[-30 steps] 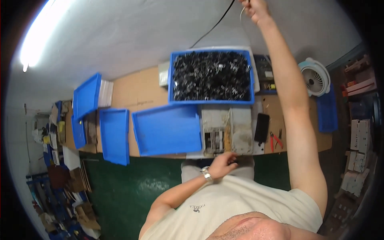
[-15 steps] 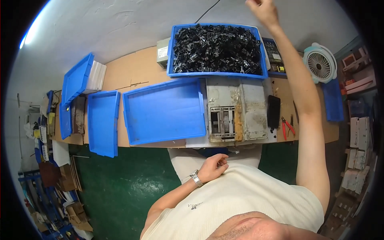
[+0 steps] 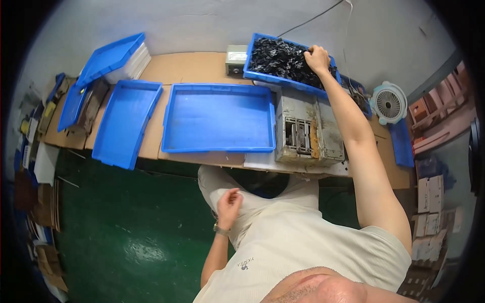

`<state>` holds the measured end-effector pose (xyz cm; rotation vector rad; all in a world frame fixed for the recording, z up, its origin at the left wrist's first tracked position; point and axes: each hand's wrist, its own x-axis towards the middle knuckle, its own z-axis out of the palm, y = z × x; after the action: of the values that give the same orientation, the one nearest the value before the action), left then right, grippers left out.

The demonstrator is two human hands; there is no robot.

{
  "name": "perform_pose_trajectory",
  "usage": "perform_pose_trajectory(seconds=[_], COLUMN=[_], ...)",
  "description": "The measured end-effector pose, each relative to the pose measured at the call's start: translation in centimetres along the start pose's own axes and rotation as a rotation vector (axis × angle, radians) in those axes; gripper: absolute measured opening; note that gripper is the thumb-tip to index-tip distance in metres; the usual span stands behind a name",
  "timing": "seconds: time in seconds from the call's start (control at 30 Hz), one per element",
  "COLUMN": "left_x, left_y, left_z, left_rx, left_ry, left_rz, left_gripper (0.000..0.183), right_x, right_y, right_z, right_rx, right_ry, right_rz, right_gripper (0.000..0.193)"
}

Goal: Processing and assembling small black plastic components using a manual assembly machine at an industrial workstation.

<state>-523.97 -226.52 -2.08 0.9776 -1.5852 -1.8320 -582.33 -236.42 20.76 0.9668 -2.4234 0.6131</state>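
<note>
My right hand (image 3: 318,59) reaches over a blue bin (image 3: 283,79) heaped with small black plastic parts (image 3: 280,58). Its fingers are curled down at the bin's far right side, by the rim and the parts; what they grip is hidden. Over my lap, my left hand (image 3: 230,203) is raised with its fingers loosely curled in, and nothing shows in them. A wristwatch (image 3: 221,230) sits on the left wrist. In front of the bin stands a worn grey metal box-shaped fixture (image 3: 298,134) with a slotted metal mechanism.
A shallow blue tray (image 3: 220,118) lies left of the fixture, with another blue tray (image 3: 129,121) overhanging the table edge. More blue trays (image 3: 111,58) rest on a white stack. A small fan (image 3: 390,102) stands at the right. Behind the trays is a grey box (image 3: 236,58).
My right hand has come down from above the wall side onto the bin's far right. My left hand has shifted left over my lap. The whole view has turned and moved.
</note>
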Motion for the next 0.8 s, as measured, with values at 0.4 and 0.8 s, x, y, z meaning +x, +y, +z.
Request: perform_pose_trajectory(seconds=[0.4, 0.8], left_x=[2.7, 5.0], left_y=[7.2, 12.4], left_z=[-6.0, 2.9], left_rx=[0.103, 0.477], left_ry=[0.25, 0.367], left_rz=[0.294, 0.61], left_gripper=[0.023, 0.023], right_x=[-5.9, -15.3], right_y=[3.4, 1.8], right_z=[-5.4, -2.4], right_rx=[1.142, 1.588], right_ry=[-0.197, -0.915], right_rz=[0.448, 0.126], right_gripper=[0.027, 0.041])
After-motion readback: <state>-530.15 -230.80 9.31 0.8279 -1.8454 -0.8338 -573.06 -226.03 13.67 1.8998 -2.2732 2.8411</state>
